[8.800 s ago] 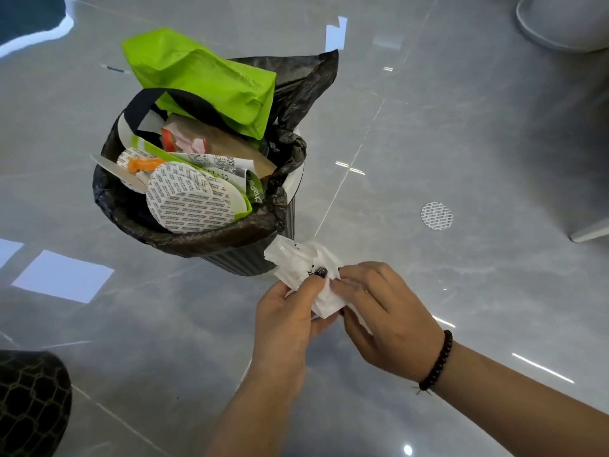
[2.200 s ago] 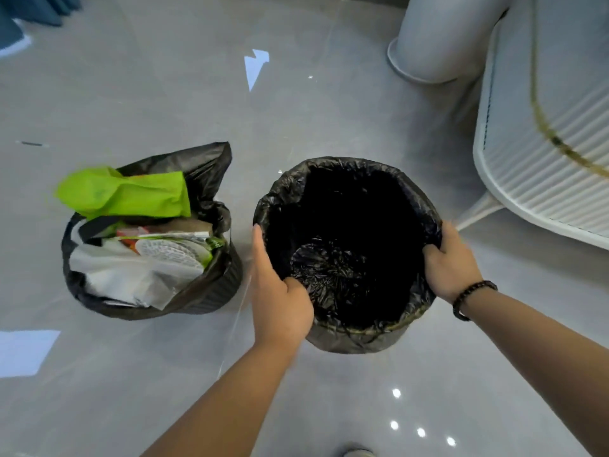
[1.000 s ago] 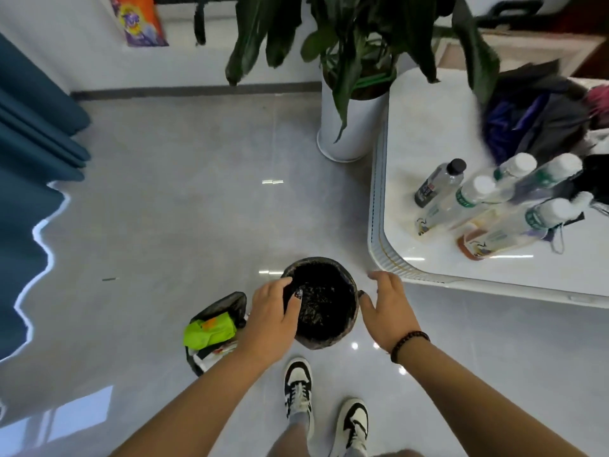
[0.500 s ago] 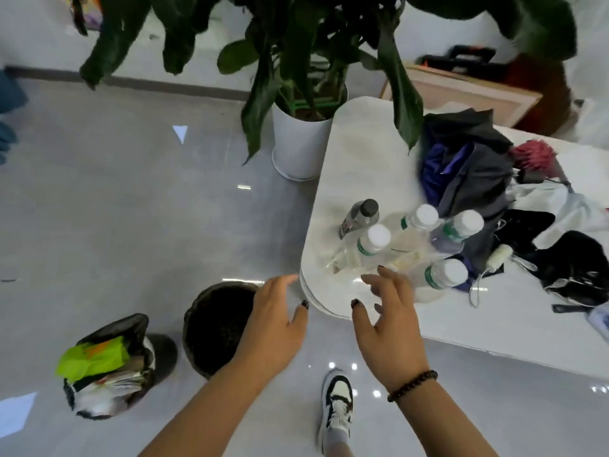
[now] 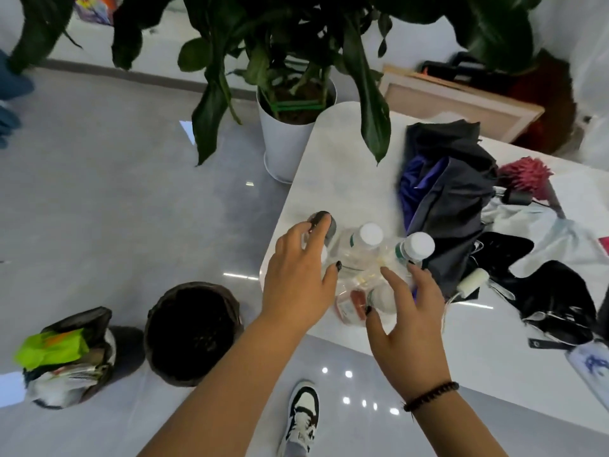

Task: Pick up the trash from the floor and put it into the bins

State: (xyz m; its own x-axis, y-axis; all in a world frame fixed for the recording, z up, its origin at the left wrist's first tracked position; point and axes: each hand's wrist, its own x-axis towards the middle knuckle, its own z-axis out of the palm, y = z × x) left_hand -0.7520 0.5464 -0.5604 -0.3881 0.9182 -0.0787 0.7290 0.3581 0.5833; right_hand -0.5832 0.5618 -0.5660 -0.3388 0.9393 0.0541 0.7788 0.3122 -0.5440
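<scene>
Both your hands are over the near corner of the white table (image 5: 346, 153), reaching to the group of plastic bottles (image 5: 362, 255) that stands there. Your left hand (image 5: 296, 285) has the fingers spread and relaxed, and the tips are at the bottle with the dark cap (image 5: 326, 222); it grasps nothing yet. Your right hand (image 5: 405, 328) is also released, fingers loose, just beside the bottle with the white cap (image 5: 417, 247).

The bottles stand very close, some touching, and they look light and nearly empty, so I judge that a quick grab can knock the neighbours down or off the edge. Take one bottle in each hand, by the body under the cap, and close your fingers round it fully before you lift. Lift straight up first, then move to the side.

The empty bin (image 5: 194, 331) with the black liner stands on the floor just beside the table corner, to your left and below. The full bin (image 5: 69, 361) with the green wrapper on top stands further left, a little apart from it, and has no more room, so I think the empty one is the right goal. Bring each bottle low over its opening before you let go, because a light bottle can bounce out from the rim.
</scene>
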